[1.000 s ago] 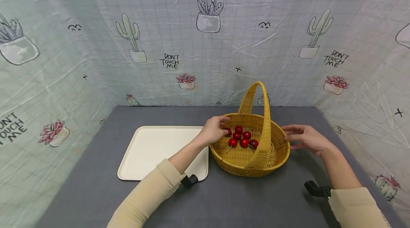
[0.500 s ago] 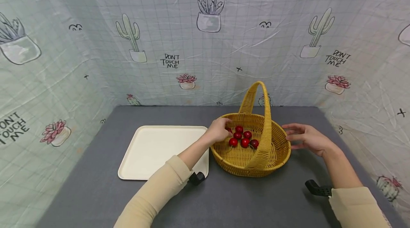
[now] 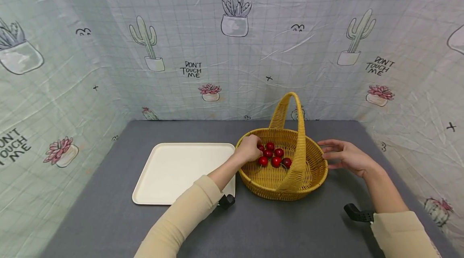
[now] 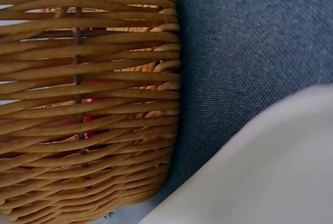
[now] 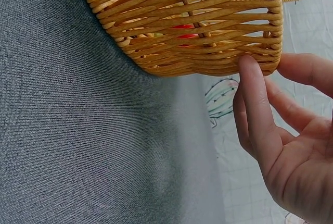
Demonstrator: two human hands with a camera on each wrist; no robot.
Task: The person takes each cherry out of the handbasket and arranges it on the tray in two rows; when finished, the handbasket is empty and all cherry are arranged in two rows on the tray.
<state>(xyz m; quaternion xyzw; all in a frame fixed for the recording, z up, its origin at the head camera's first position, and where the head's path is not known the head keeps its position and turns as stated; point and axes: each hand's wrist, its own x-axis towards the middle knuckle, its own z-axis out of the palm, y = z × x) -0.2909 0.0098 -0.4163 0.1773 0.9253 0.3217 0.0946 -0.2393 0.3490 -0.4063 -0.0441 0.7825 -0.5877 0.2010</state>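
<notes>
where the grey tabletop (image 3: pixel 290 225) is met by the patterned cloth (image 3: pixel 232 56), the words "don't touch me" can be read in full twice – left of centre and again at the right – and are cut short at the left edge. around them, cacti (image 3: pixel 145 36) and pink succulents (image 3: pixel 210 90) are printed. on the right half of the tabletop a yellow wicker basket (image 3: pixel 284 196) is set upright, spanned by its tall handle (image 3: pixel 300 145). seven red cherries (image 3: pixel 276 161) are held in it, clustered towards its left side. over the left rim the left hand (image 3: pixel 248 148) is reached, its fingers at the leftmost cherry (image 3: pixel 261 148); whether that cherry is pinched cannot be told. by the right hand (image 3: pixel 349 158) the basket's right side is only touched – nothing is grasped, the fingers being spread. just left of the basket a cream tray (image 3: pixel 181 173) is laid, partly covered from view by the left sleeve (image 3: pixel 181 217).
</notes>
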